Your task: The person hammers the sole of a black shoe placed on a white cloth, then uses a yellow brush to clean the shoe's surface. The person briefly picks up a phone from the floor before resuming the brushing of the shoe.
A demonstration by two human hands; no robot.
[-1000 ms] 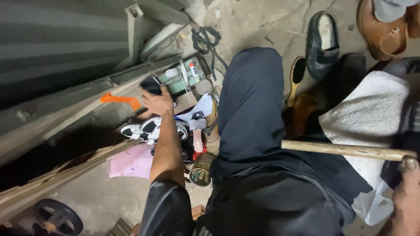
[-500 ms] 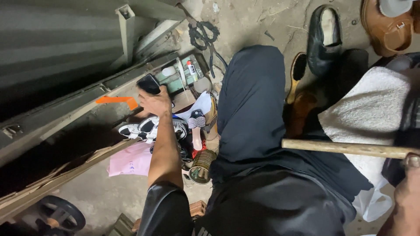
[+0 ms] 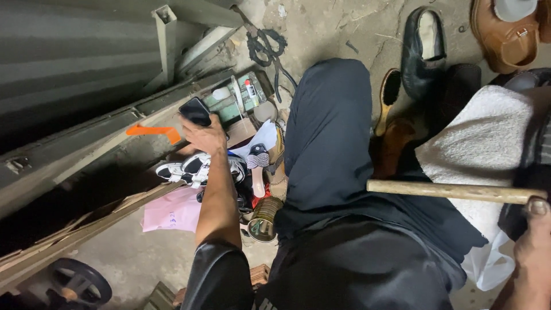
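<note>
Two hands seen, well apart. Left hand (image 3: 202,133) clamped on dark phone (image 3: 195,110), raised over cluttered floor beside metal beam (image 3: 86,143). Phone's long axis tilted up-left. Black-and-white sneaker (image 3: 195,167), pink bag (image 3: 172,211), round tin (image 3: 264,221) crowded below. Right hand (image 3: 531,241) closed on wooden stick (image 3: 453,191), laid horizontal across lap.

phone (image 3: 195,111) left of tray (image 3: 236,99) | sneaker (image 3: 198,167) below | scissors (image 3: 267,46) above
</note>
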